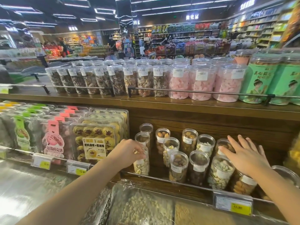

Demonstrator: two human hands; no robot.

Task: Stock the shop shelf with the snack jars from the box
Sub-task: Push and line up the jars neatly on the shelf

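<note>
Bright ceiling strips (edges warped, blurred).

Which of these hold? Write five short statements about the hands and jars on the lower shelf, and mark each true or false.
1. The left hand grips a jar of pale nuts. True.
2. The right hand lies flat, fingers spread, on jar lids. True.
3. The pink candy jars stand on the lower shelf. False: they stand on the upper shelf.
4. The cookie trays sit right of the small jars. False: left of them.
5. A yellow price tag hangs below the right hand. True.
</note>
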